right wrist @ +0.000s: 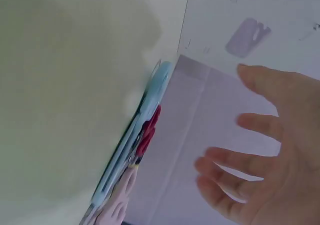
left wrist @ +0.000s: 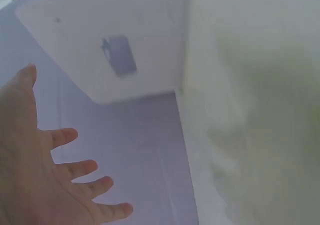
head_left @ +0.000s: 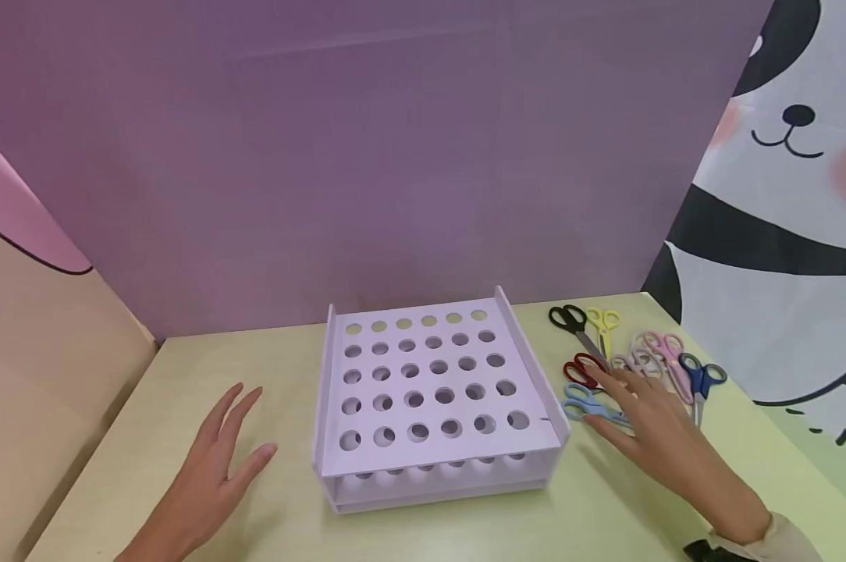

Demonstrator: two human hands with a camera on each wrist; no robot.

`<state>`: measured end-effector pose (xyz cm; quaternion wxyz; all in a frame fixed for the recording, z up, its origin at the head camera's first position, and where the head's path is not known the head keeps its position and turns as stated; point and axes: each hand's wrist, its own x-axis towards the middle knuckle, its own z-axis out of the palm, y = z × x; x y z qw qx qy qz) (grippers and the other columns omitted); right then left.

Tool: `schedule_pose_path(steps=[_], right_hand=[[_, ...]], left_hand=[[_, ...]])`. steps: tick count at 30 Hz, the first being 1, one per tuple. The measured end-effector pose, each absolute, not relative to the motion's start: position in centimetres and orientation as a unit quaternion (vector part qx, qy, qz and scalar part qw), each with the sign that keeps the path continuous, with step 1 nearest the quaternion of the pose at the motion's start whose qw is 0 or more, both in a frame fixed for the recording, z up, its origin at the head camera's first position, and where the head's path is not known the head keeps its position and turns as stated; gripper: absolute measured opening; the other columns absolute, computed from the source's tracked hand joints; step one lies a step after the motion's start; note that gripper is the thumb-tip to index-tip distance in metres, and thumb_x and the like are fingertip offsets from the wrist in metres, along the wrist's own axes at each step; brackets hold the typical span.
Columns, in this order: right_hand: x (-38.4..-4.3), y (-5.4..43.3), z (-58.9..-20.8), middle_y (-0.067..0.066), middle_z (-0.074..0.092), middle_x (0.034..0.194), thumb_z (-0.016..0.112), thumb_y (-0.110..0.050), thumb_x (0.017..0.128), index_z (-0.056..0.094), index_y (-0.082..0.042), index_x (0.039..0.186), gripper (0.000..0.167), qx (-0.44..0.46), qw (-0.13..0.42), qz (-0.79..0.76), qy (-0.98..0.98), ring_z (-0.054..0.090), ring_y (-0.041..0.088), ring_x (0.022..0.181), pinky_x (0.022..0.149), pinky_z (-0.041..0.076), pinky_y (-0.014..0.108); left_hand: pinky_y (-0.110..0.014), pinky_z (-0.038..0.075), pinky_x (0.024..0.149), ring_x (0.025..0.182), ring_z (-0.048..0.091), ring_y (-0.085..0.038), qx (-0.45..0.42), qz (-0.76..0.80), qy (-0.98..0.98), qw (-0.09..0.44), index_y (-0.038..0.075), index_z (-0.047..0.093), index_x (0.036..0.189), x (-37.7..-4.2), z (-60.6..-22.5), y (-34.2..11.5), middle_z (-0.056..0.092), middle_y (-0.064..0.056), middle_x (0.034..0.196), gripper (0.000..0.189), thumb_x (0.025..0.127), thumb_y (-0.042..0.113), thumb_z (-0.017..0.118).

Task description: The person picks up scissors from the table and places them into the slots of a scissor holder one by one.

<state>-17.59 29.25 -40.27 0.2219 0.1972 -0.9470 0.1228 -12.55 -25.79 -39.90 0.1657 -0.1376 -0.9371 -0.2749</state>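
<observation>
A white rack with rows of round holes stands in the middle of the table. To its right lies a group of scissors: light blue scissors, red scissors, black scissors, yellow scissors, pink scissors, dark blue scissors, and pale ones partly hidden. My right hand hovers over them, fingers spread and holding nothing; in the right wrist view a gap shows between it and the light blue scissors. Left of the rack, my left hand is raised, fingers extended and empty.
The pale yellow table ends at a purple backdrop. A panda picture covers the right side. The rack's side wall has a small slot, seen in the left wrist view.
</observation>
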Motion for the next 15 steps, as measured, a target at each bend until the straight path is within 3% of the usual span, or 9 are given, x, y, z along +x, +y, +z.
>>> schedule_pose_path(steps=[3, 9, 15], right_hand=[[-18.4, 29.0, -40.2, 0.027, 0.060, 0.125, 0.078, -0.031, 0.086, 0.059, -0.007, 0.134, 0.057, 0.212, 0.179, 0.116, -0.954, 0.054, 0.050, 0.115, 0.092, 0.044, 0.068], [-19.9, 28.2, -40.9, 0.023, 0.063, 0.118, 0.079, -0.028, 0.083, 0.066, -0.003, 0.123, 0.049, 0.222, 0.075, 0.086, -0.968, 0.059, 0.045, 0.110, 0.092, 0.049, 0.063], [-20.8, 26.9, -41.1, 0.014, 0.066, 0.107, 0.083, -0.021, 0.078, 0.067, -0.004, 0.114, 0.043, 0.245, 0.053, 0.102, -0.963, 0.061, 0.037, 0.099, 0.083, 0.054, 0.054]], left_hand=[[-0.066, 0.035, 0.101, 0.143, 0.029, -0.037, -0.153, -0.308, -0.926, 0.155, 0.031, 0.027, 0.156, -12.8, -39.1, -24.6, 0.020, -0.001, 0.162, 0.065, 0.100, 0.032, 0.059], [-0.060, 0.035, 0.107, 0.144, 0.032, -0.024, -0.192, -0.339, -0.907, 0.161, 0.033, 0.033, 0.153, -13.7, -37.5, -22.2, 0.028, 0.007, 0.159, 0.057, 0.101, 0.028, 0.058], [-0.056, 0.036, 0.110, 0.145, 0.031, -0.019, -0.218, -0.341, -0.898, 0.174, 0.028, 0.039, 0.150, -15.7, -35.4, -20.5, 0.029, 0.008, 0.159, 0.052, 0.102, 0.031, 0.057]])
